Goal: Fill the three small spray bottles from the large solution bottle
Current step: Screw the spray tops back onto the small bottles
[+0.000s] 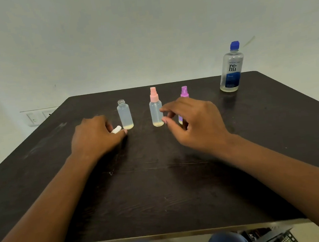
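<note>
Pink-capped spray bottle [156, 111] stood upright at the middle of the row on the dark table [162, 189], long axis vertical, just left of the right hand [192, 121]. That hand was loosely spread, thumb and forefinger apart at the bottle's side, gripping nothing; contact could not be resolved. Left hand [95, 135] pinched a white spray cap [116, 129] beside the uncapped bottle [125, 114]. Purple-capped bottle [184, 93] sat partly hidden behind the right hand. Large solution bottle [231, 68], capped, stood well apart at far right, so the right hand was nearer it.
</note>
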Tool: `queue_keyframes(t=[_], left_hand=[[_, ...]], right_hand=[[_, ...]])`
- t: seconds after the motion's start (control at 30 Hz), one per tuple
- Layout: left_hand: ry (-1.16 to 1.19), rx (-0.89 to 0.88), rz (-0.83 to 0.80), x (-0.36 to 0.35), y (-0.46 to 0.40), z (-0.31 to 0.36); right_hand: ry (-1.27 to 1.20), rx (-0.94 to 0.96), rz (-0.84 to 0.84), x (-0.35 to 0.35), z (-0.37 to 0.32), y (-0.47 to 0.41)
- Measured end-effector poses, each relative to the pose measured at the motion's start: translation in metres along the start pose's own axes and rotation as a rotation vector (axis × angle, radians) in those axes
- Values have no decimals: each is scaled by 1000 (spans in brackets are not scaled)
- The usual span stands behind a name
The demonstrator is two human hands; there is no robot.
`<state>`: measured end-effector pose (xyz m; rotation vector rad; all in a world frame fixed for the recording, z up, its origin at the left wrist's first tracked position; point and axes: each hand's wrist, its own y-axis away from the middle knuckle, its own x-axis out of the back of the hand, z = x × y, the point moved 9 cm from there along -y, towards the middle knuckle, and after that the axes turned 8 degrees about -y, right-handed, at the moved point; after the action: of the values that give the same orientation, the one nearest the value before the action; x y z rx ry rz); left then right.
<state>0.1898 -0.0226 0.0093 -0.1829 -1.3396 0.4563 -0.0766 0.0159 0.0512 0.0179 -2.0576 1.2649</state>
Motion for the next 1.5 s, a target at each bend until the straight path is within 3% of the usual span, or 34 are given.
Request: queue_keyframes(t=[0.2,0.4,0.6,0.73,1.03,1.27,1.5], left_hand=[[46,-3,54,5,-2,-7],[429,-207,359,44,16,16],[504,-356,509,53,33,46],[451,-402,540,49,35,57],[443,-440,451,40,30,59],[594,-8,300,8,4,21],[621,45,123,-23,-14,20]], right_hand=[[-14,106,0,-16,-34,-13],[-204,-91,144,-29,-32,-42],[-401,-387,177,-50,0,-35],[-652,-464,135,-60,10,-28],[-563,-381,240,-47,4,-23],[-467,-350,362,-29,7,-21],[-465,-332,339,-30,7,-22]])
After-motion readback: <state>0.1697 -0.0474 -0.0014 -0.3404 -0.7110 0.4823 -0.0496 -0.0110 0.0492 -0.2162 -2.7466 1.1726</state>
